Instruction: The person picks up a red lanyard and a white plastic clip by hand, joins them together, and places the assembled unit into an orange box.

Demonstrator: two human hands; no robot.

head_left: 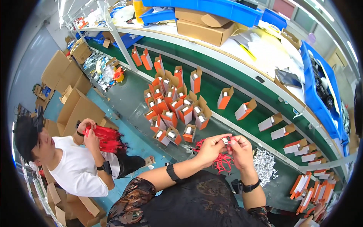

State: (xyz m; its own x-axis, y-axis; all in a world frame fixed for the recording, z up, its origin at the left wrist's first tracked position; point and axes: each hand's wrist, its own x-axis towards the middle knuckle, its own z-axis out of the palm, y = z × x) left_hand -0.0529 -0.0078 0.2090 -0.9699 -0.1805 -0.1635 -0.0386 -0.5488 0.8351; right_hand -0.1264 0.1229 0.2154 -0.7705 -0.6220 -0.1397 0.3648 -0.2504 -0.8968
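Black patterned top (200, 198) sat nearest. Left: co-worker (79, 166) held red strands (104, 139) bunched, probably against tangling. Orange-and-white boxes (169, 118) clustered mid-counter, flaps up, presumably for access. Left hand (212, 150) and right hand (242, 150) met above red cords (224, 163), fingers pinching a small white piece (226, 140), likely to steady it. Silvery-white pile (264, 166) lay just right, handy. Room: cartons (81, 113), blue floor (120, 120), dark counter (129, 94), green belt (211, 81) behind.
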